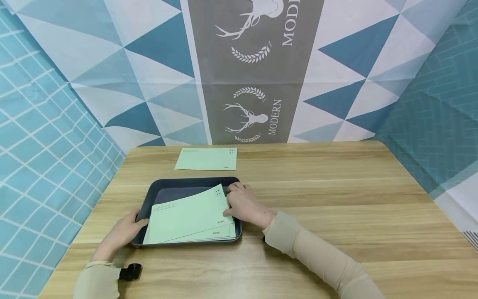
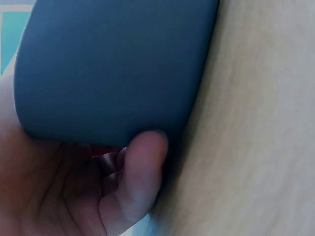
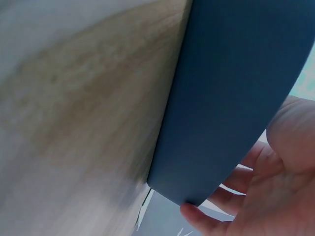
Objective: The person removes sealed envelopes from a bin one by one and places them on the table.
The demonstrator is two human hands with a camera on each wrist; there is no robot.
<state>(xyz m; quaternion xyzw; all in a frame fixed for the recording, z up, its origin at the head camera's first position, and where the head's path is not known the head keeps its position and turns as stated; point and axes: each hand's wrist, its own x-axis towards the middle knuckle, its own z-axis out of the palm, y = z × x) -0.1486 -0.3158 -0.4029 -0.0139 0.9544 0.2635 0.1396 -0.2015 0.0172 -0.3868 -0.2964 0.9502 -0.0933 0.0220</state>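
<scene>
A dark blue tray (image 1: 169,185) sits on the wooden table with several light green envelopes (image 1: 188,218) stacked inside. The top one lies askew, its right end higher toward the tray's back. At the tray's left side, my left hand (image 1: 128,228) grips the rim, thumb over the edge. In the left wrist view, a finger (image 2: 145,177) presses the tray's outer wall (image 2: 113,69). Over the right rim reaches my right hand (image 1: 242,202), pinching the top envelope's right end, thumb on its face. The right wrist view has its little finger (image 3: 199,219) at the tray's outer corner.
One more green envelope (image 1: 205,159) lies flat on the table behind the tray. The wooden table (image 1: 328,195) extends far to the right. Patterned cloth (image 1: 250,83) hangs along its back edge, with blue tiled-print cloth (image 1: 45,137) at the left.
</scene>
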